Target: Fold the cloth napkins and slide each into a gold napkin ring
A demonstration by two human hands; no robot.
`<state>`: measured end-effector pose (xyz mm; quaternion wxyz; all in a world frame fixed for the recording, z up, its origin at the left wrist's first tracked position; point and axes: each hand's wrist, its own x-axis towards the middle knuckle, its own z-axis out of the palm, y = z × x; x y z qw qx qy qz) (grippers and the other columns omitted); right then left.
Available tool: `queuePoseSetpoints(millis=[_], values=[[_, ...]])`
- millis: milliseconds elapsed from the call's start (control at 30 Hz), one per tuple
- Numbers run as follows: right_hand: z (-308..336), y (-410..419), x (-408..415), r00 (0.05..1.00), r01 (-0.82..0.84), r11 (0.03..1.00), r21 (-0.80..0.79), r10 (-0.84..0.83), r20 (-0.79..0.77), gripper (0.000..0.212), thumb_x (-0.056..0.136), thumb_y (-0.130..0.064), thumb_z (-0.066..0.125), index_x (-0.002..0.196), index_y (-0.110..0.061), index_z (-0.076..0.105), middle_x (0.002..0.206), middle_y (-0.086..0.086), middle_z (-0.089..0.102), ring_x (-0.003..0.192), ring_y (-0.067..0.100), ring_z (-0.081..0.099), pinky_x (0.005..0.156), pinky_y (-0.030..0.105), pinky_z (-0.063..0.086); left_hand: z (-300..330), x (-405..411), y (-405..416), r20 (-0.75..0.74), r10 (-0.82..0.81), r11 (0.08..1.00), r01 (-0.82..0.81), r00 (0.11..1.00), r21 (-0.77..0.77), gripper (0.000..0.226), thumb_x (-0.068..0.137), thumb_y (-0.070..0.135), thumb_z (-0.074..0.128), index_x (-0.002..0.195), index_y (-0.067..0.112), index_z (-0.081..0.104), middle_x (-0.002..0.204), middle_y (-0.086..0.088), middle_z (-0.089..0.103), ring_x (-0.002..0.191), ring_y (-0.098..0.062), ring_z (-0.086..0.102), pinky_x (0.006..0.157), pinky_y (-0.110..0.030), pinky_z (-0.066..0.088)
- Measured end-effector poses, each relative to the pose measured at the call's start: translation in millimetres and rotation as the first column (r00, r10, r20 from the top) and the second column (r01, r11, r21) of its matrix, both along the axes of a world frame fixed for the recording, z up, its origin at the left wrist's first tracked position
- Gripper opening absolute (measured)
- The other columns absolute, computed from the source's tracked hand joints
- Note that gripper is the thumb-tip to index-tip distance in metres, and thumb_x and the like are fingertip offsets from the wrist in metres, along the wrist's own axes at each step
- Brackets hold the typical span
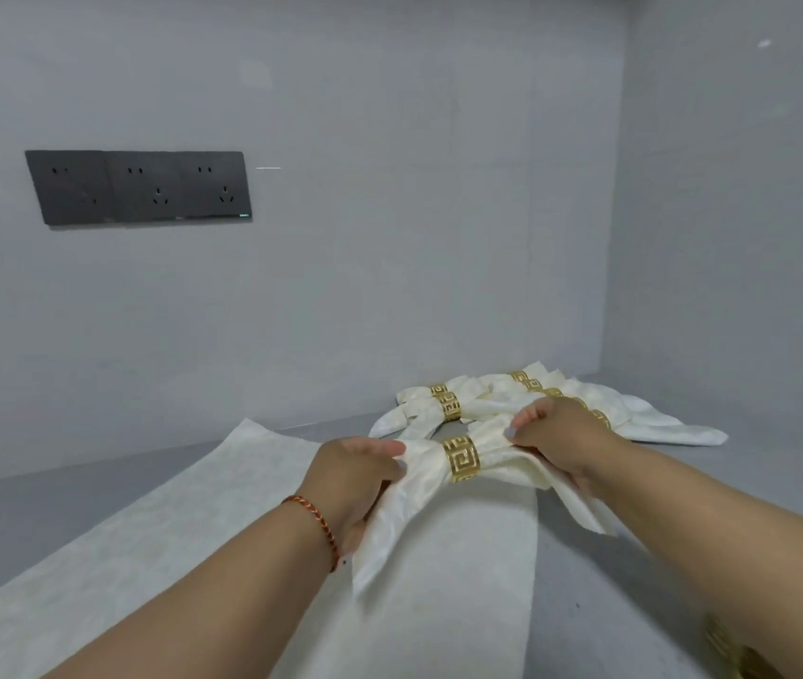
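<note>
Cream cloth, folded and gathered, makes up the napkin (438, 477) held just above the grey worktop (71, 487), with a gold napkin ring (461, 457) around its middle. That ring, cut with a key-pattern fretwork, pinches the fabric into a narrow waist, and the cloth fans wider on both sides of it. The left hand (353, 475) grips the left end, fingers curled over the fabric, whose loose tail hangs down below the wrist. The right hand (556, 433) pinches the right end close to the ring, thumb and fingers closed on the cloth, and more folds trail down towards the right.

Under the held napkin lies a flat napkin (194, 521), spread open on the worktop and reaching from near the back wall to the front edge. Behind the right hand, towards the far right corner of the worktop, finished napkins (649, 419) lie in a heap, each threaded through its own ring; one finished ring (448, 403) stands out at the left of the heap, and others show in a row behind the knuckles. At the front right corner something gold (727, 644) rests on the worktop, too blurred to make out clearly.

A woven red bracelet (317, 518) circles the left wrist. On the grey wall to the left sits a dark socket panel (137, 187) with three outlets.
</note>
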<state>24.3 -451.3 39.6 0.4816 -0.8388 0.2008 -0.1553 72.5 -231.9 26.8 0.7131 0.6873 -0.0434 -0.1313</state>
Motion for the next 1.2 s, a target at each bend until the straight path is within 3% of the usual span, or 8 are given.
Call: queuePoseSetpoints(millis=[233, 367, 433, 533, 633, 733, 1067, 1200], values=[[7.5, -40.3, 83.9, 0.996, 0.008, 1.0, -0.01, -0.009, -0.084, 0.036, 0.092, -0.002, 0.048, 0.075, -0.026, 0.069, 0.112, 0.004, 0.067, 0.109, 0.026, 0.059, 0.103, 0.038, 0.044, -14.7, 84.9, -65.0, 0.025, 0.079, 0.993, -0.081, 0.997, 0.084, 0.024, 0.081, -0.004, 0.064, 0.088, 0.017, 0.071, 0.102, -0.012, 0.067, 0.1, -0.031, 0.065, 0.094, -0.041, 0.053], [-1.8, -51.5, 119.4, 0.995, 0.026, 0.999, -0.025, -0.028, -0.1, 0.04, 0.092, 0.001, 0.043, 0.081, -0.025, 0.07, 0.119, 0.007, 0.065, 0.108, 0.024, 0.058, 0.102, 0.035, 0.045, -31.1, 118.3, -91.8, 0.051, 0.123, 0.99, -0.127, 0.991, 0.068, 0.035, 0.087, -0.004, 0.056, 0.121, 0.005, 0.063, 0.089, -0.004, 0.06, 0.085, -0.023, 0.058, 0.087, -0.035, 0.053], [-5.2, -51.4, 130.5, 0.993, 0.011, 0.997, -0.074, -0.02, -0.114, 0.034, 0.094, 0.002, 0.044, 0.1, -0.016, 0.072, 0.124, 0.008, 0.063, 0.114, 0.024, 0.057, 0.101, 0.03, 0.044, -36.4, 126.2, -101.6, -0.045, 0.113, 0.994, -0.113, 0.993, 0.001, 0.023, 0.095, -0.002, 0.049, 0.113, 0.005, 0.061, 0.08, -0.003, 0.053, 0.079, -0.017, 0.056, 0.075, -0.028, 0.049], [-12.7, -53.8, 141.6, 0.992, 0.004, 0.991, -0.131, -0.02, -0.122, 0.032, 0.095, 0.003, 0.044, 0.117, -0.004, 0.066, 0.131, 0.011, 0.059, 0.123, 0.026, 0.053, 0.097, 0.026, 0.04, -47.3, 135.0, -111.5, 0.011, 0.138, 0.989, -0.139, 0.99, 0.053, 0.023, 0.091, -0.002, 0.055, 0.101, 0.017, 0.063, 0.089, -0.007, 0.058, 0.081, -0.02, 0.057, 0.062, -0.02, 0.043], [-21.1, -56.7, 144.5, 0.99, -0.004, 0.98, -0.197, -0.025, -0.141, 0.038, 0.097, 0.003, 0.037, 0.122, -0.004, 0.064, 0.137, 0.009, 0.055, 0.127, 0.023, 0.049, 0.097, 0.022, 0.037, -55.1, 137.3, -115.4, 0.104, 0.137, 0.975, -0.152, 0.985, 0.162, 0.039, 0.086, -0.002, 0.059, 0.123, 0.011, 0.062, 0.111, -0.013, 0.064, 0.102, -0.028, 0.062, 0.069, -0.025, 0.047], [-26.6, -59.5, 144.5, 0.99, -0.012, 0.966, -0.259, -0.025, -0.139, 0.041, 0.097, 0.002, 0.034, 0.122, -0.008, 0.065, 0.139, 0.008, 0.053, 0.126, 0.022, 0.048, 0.097, 0.022, 0.035, -58.4, 137.4, -116.8, 0.078, 0.2, 0.966, -0.21, 0.977, 0.152, 0.037, 0.09, 0.001, 0.056, 0.124, 0.014, 0.062, 0.124, -0.011, 0.061, 0.113, -0.027, 0.059, 0.098, -0.03, 0.044], [-14.4, -58.9, 139.3, 0.966, -0.136, 0.898, -0.419, 0.026, -0.259, 0.041, 0.097, 0.002, 0.035, 0.123, -0.012, 0.064, 0.139, 0.003, 0.053, 0.126, 0.019, 0.049, 0.094, 0.019, 0.035, -53.1, 139.6, -108.3, 0.03, 0.14, 0.965, -0.143, 0.99, 0.219, 0.039, 0.095, 0.012, 0.054, 0.134, 0.013, 0.054, 0.127, -0.007, 0.058, 0.113, -0.024, 0.056, 0.086, -0.023, 0.043], [-4.0, -53.8, 133.0, 0.987, -0.08, 0.885, -0.459, 0.005, -0.162, 0.042, 0.093, 0.005, 0.038, 0.122, -0.01, 0.064, 0.139, 0.007, 0.052, 0.126, 0.021, 0.049, 0.097, 0.024, 0.037, -40.0, 133.3, -97.4, 0.049, 0.125, 0.97, -0.132, 0.991, 0.205, 0.045, 0.098, 0.023, 0.053, 0.141, 0.012, 0.045, 0.143, -0.007, 0.048, 0.13, -0.024, 0.046, 0.106, -0.028, 0.035]])
